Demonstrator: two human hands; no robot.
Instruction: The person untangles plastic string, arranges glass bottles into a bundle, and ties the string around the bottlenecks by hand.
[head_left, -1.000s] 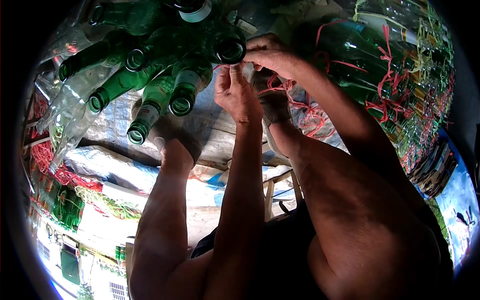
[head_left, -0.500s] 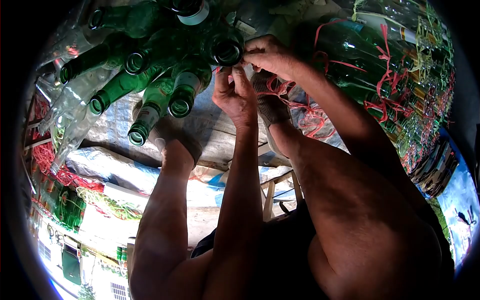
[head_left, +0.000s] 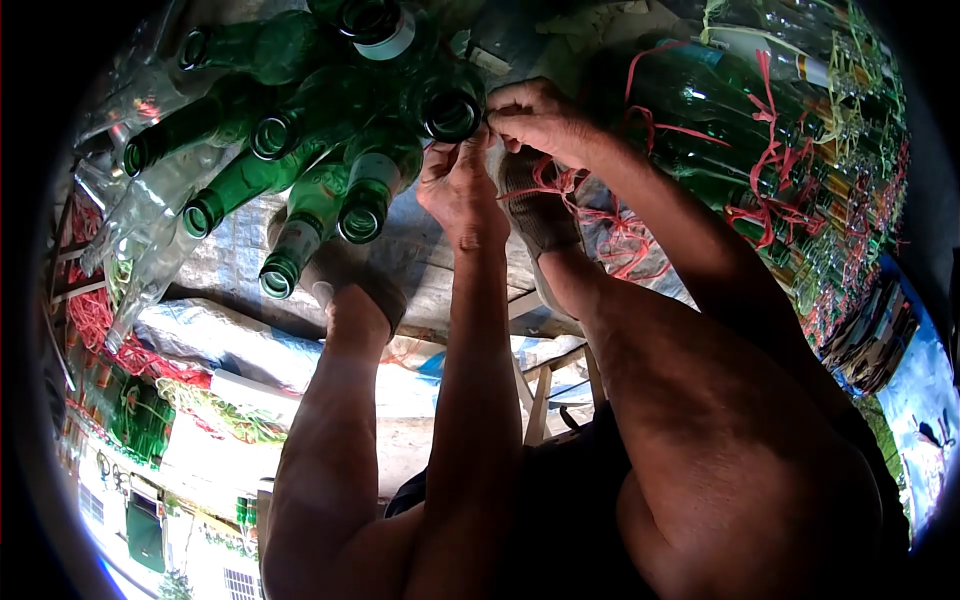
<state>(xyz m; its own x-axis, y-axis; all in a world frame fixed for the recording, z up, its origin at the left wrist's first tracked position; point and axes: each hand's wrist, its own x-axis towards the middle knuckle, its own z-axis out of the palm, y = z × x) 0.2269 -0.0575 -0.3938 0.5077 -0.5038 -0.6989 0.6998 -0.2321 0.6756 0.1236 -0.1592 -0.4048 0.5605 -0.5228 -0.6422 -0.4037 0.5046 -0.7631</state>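
A cluster of green glass bottles (head_left: 320, 105) stands at the upper left, mouths toward the camera. Just below the nearest bottle mouth (head_left: 451, 115), my left hand (head_left: 463, 195) is closed, fingertips pinched on a thin red string that shows only in bits. My right hand (head_left: 545, 122) is closed beside that bottle, its fingertips meeting those of my left hand; what it pinches is too small to make out. Loose red string (head_left: 625, 240) lies tangled to the right of my shoe (head_left: 540, 205), below my right hand.
Many bundled bottles (head_left: 720, 130) tied with red and yellow-green string fill the right side. Clear bottles (head_left: 150, 215) lie at the left above more red string (head_left: 90, 320). My other shoe (head_left: 355, 280) rests on pale sheeting (head_left: 230, 340). Stacked cardboard (head_left: 880, 335) is at far right.
My left hand has shifted slightly left, and its fingertips have come back up against my right hand's. My right hand has moved slightly down. The nearest bottle mouth has shifted slightly down and left.
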